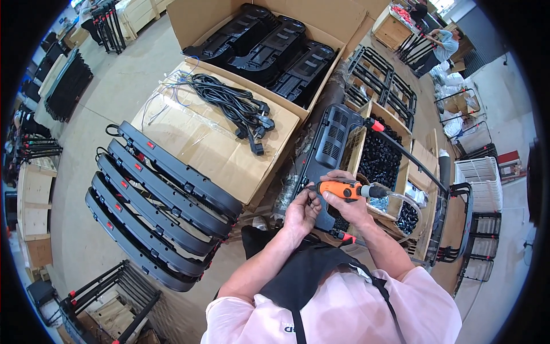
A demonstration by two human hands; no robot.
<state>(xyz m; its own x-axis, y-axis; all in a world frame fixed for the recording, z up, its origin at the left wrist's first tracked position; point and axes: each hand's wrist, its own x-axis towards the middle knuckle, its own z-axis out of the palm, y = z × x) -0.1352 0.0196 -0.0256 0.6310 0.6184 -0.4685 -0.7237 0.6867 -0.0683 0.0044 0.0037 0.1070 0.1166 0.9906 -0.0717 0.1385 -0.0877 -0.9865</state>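
My right hand (pixel 350 205) is wrapped around an orange and black power screwdriver (pixel 338 188), which lies sideways with its front end toward my left hand. A clear hose runs off from its back end. My left hand (pixel 303 212) is closed, its fingertips pinched together near the tool's front end. What they hold, if anything, is too small to make out. Just beyond both hands lies a black plastic housing (pixel 332 137) with vent slots. Beside it a black tube frame (pixel 409 157) with red end pieces reaches to the right.
Left of me stand several curved black plastic covers (pixel 166 172) with red switches. A bundle of black power cables (pixel 229 103) rests on a cardboard box (pixel 177 129). Behind it, an open carton holds black mouldings (pixel 269 51). Wooden bins (pixel 381 152) contain small black parts. People work farther off.
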